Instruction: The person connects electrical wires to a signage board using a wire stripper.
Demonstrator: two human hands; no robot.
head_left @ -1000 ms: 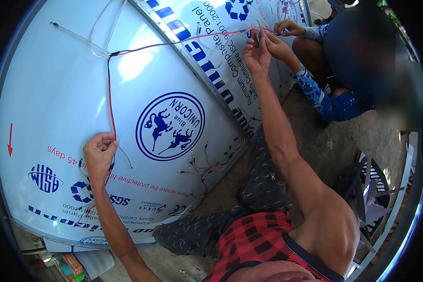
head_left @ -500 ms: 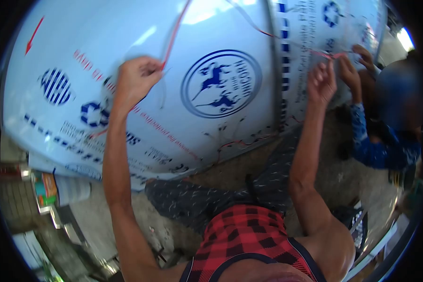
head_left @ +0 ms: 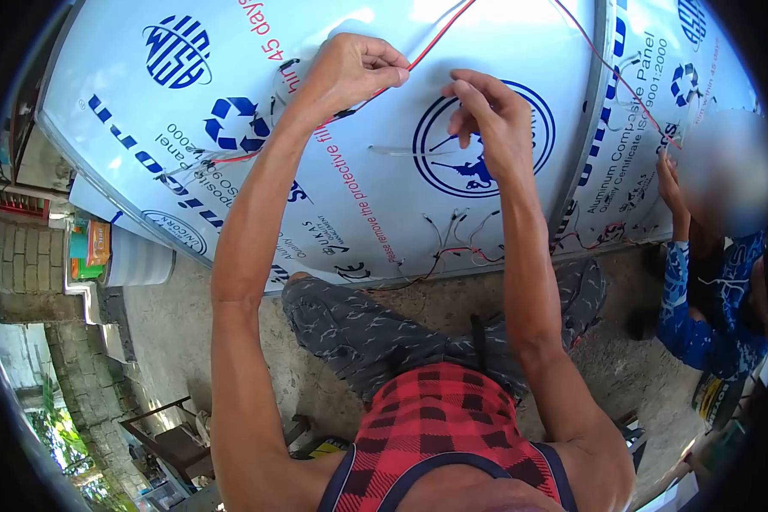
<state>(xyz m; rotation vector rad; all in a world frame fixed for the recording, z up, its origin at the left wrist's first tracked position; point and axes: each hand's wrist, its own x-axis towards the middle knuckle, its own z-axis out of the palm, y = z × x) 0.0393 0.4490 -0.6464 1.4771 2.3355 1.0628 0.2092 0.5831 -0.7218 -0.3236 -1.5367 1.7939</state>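
Remotely, I see the white panel (head_left: 516,47) spread beneath both hands. The right hand (head_left: 499,124) is half open, fingers loosely curled, with nothing visible in its grasp; beside it, the left hand (head_left: 356,72) pinches the red-and-black wire (head_left: 439,36), which runs on beyond its fingertips.

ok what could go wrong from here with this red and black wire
The wire pinched in the left hand runs out of view, so a tug might strain something unseen. The right hand appears to hold nothing, so the wire could slip if the left loosens. The loose leads by the panel's lower edge lie close to the trousers and might snag.
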